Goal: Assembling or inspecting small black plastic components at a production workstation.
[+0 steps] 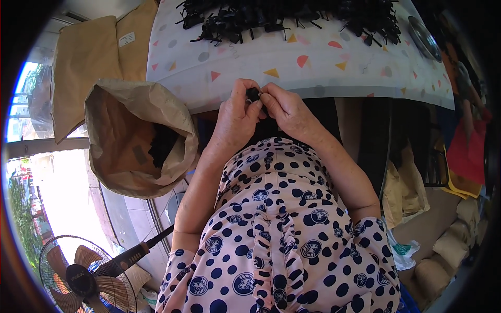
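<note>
Just in front of the table's near edge, both my hands meet around a small black piece, whose exact kind I cannot make out. My left hand pinches it between thumb and curled fingers. From the other side, my right hand presses its thumb and fingertips on the same piece. Part of it is hidden behind my fingers. At the far side of the table lies a wide heap of small black parts with thin, stick-like ends.
A patterned cloth covers the table. To the left stands an open brown paper sack with black pieces inside, beside brown cardboard. A round metal lid or dish sits at the table's right. A fan is at lower left.
</note>
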A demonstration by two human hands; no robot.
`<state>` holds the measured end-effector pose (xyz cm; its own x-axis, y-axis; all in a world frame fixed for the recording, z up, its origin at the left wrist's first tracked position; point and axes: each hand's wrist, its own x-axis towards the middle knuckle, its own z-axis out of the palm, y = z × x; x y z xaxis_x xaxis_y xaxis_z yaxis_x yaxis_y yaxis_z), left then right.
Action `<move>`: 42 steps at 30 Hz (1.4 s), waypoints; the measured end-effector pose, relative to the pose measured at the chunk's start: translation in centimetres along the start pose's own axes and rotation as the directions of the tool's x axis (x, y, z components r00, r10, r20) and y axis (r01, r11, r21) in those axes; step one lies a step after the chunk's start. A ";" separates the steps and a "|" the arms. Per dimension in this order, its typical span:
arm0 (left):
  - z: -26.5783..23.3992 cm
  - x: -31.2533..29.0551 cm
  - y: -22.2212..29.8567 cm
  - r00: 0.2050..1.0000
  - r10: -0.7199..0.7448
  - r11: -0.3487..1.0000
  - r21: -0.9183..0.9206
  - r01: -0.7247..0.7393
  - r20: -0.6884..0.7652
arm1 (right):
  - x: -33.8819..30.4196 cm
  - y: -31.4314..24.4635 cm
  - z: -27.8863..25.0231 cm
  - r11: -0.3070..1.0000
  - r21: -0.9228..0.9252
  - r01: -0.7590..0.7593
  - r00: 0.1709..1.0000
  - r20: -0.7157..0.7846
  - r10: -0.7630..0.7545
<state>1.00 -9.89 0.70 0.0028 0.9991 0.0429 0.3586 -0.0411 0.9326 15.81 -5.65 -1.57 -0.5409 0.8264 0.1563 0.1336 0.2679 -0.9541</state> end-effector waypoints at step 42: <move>-1.7 2.1 -2.5 0.979 -0.024 0.374 -0.906 0.199 0.205 | 0.8 2.5 -0.7 0.934 0.354 0.052 0.996 -0.086 -0.022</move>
<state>-1.51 -7.66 -0.95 0.1853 0.9812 -0.0536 -0.7112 0.1716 0.6817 16.29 -3.94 -3.60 -0.4701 0.8599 0.1990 -0.1973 0.1174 -0.9733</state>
